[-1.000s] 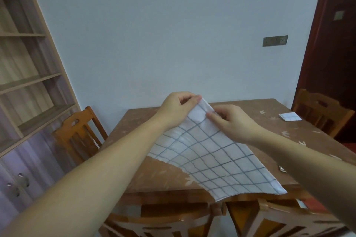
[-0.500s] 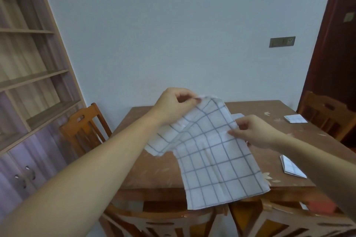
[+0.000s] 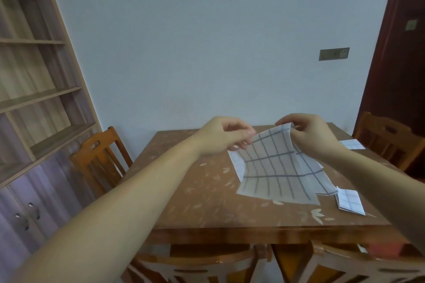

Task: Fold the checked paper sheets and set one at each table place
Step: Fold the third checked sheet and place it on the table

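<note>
Left hand [image 3: 224, 136] and right hand [image 3: 309, 135] pinch top corners of checked sheet [image 3: 276, 167]; folded sheet [image 3: 349, 201] below right hand.

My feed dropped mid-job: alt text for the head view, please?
Both hands, left hand and right hand, hold up a checked paper sheet over a wooden table. Two folded sheets lie there already: one near, one far right.

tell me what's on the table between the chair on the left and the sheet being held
Nothing: in the head view, bare table runs from the left chair to the sheet.
</note>
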